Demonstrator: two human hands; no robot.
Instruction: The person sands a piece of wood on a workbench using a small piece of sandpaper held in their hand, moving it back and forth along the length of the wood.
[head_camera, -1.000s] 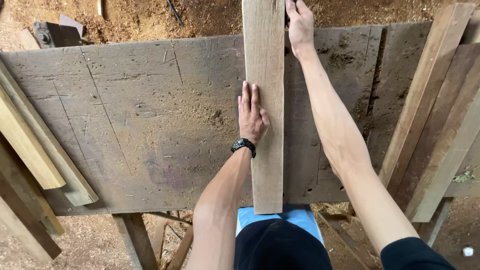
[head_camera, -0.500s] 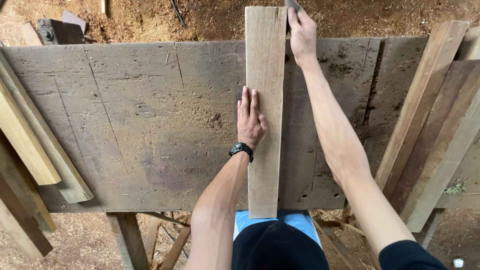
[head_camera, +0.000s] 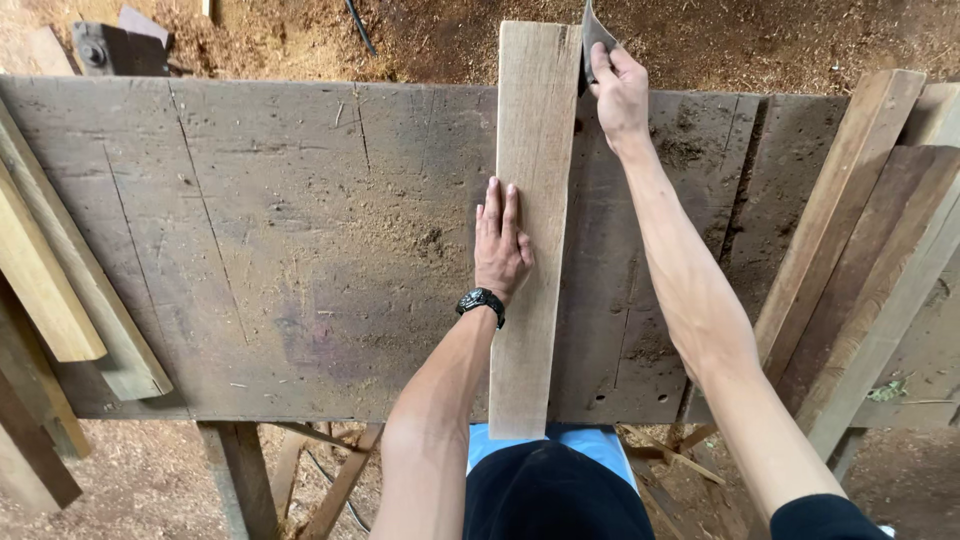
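A long pale wooden plank (head_camera: 535, 120) lies lengthwise across a worn grey workbench (head_camera: 280, 250), its far end past the bench's back edge. My left hand (head_camera: 500, 245), with a black wristwatch, presses flat on the plank's middle, fingers together and straight. My right hand (head_camera: 620, 95) reaches to the plank's far right edge and grips a thin dark flat metal piece (head_camera: 592, 32), which sticks up beside the plank's corner.
Loose planks lean on the bench at the left (head_camera: 60, 300) and at the right (head_camera: 850, 230). Sawdust covers the ground beyond the bench, where a dark metal block (head_camera: 110, 48) lies. Bench legs and cross braces (head_camera: 240, 480) show below.
The view has shifted so the plank's far end and my right hand sit lower in frame. The dark metal piece in my right hand now shows. My left hand stays pressed on the plank.
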